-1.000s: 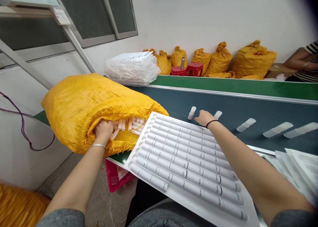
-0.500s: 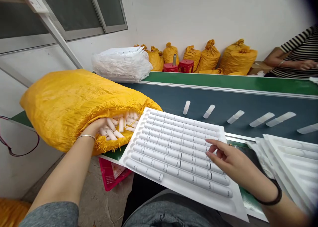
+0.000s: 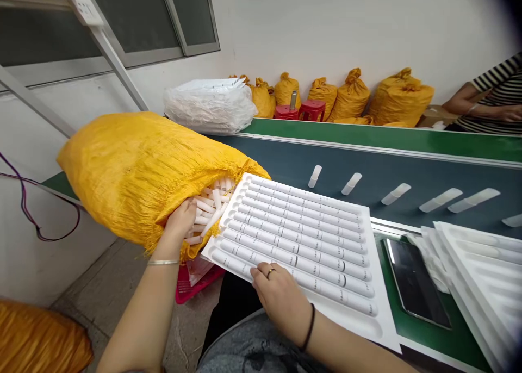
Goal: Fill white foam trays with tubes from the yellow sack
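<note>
White tray (image 3: 382, 297) across the near edge of a green bench (image 3: 416, 329), lined with printed tubes (image 3: 281, 237); touching it, a yellow sack (image 3: 122, 161) holding loose white tubes (image 3: 216, 200). Reaches left hand (image 3: 182, 218) into sack mouth, bends right hand (image 3: 283, 302) over tray's near row; cannot tell either grip.

Black phone (image 3: 416, 280), red stools (image 3: 313, 107) near tied yellow sacks (image 3: 350, 95).

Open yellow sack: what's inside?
White tubes lie in the mouth of the sack, the left hand at them. Whatever lies deeper is covered by its fabric.
</note>
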Demonstrator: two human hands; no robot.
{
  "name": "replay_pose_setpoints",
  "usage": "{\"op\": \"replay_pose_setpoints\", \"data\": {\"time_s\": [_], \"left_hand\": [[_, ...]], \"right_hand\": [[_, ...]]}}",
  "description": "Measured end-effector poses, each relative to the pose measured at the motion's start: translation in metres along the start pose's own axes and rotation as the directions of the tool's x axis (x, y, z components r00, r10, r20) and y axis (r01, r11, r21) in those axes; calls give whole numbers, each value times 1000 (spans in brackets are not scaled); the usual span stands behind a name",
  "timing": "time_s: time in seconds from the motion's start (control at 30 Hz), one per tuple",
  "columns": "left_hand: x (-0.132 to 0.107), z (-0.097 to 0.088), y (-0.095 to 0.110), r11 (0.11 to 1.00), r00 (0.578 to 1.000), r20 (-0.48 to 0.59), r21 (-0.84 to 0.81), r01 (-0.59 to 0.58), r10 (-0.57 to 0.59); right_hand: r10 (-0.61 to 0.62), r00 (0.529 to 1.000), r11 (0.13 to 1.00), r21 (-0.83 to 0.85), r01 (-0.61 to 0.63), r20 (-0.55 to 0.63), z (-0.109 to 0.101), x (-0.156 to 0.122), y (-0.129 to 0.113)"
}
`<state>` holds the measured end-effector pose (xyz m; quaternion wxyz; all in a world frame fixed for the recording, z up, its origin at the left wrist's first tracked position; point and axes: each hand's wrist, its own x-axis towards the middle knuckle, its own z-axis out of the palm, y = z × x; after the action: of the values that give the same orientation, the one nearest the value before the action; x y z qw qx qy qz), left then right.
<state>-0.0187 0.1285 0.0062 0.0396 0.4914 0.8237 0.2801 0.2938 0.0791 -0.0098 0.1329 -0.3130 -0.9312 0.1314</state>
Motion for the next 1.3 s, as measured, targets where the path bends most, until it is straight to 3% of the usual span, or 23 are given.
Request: {"op": "replay_pose_setpoints", "data": {"time_s": [0.1, 0.2, 0.33, 0.43, 0.53, 0.67, 0.83, 1.0, 1.07, 1.13, 1.2, 1.3], "left_hand": [[-20, -9, 5, 989, 988, -62, -40, -143, 141], [-49, -6, 17, 944, 948, -84, -101, -314, 306], [-91, 7, 48, 788, 862, -140, -356, -502, 487], [-114, 9, 79, 651, 818, -179, -523, -550, 547], [-125, 3, 105, 613, 747, -146, -482, -626, 649], [-128, -8, 122, 621, 663, -37, -316, -717, 748], [-130, -22, 131, 581, 604, -9, -260, -771, 797], [-134, -29, 141, 571, 589, 58, -339, -748, 806], [-135, -29, 143, 619, 631, 93, -351, -703, 770], [-136, -29, 144, 685, 699, 102, -341, -644, 708], [-136, -28, 143, 719, 728, 125, -335, -609, 674], [-137, -26, 141, 693, 696, 137, -341, -635, 705]], "right_hand": [[90, 996, 987, -137, -89, 0, 14, 6, -9], [128, 992, 983, -132, -129, -15, 9, 4, -7], [119, 974, 987, 133, -95, -191, -18, -4, 12], [102, 933, 922, 386, 42, -344, -42, -10, 30], [79, 917, 851, 506, 142, -391, -59, -17, 44], [137, 896, 762, 623, 177, -423, -72, -24, 55], [-66, 906, 802, 518, 297, -417, -94, -27, 66], [-141, 908, 776, 526, 348, -394, -109, -29, 72], [-132, 914, 772, 538, 338, -384, -108, -29, 72], [-77, 920, 781, 551, 296, -385, -106, -28, 72], [-15, 928, 790, 564, 239, -373, -103, -27, 72], [62, 948, 797, 587, 142, -313, -100, -25, 72]]}}
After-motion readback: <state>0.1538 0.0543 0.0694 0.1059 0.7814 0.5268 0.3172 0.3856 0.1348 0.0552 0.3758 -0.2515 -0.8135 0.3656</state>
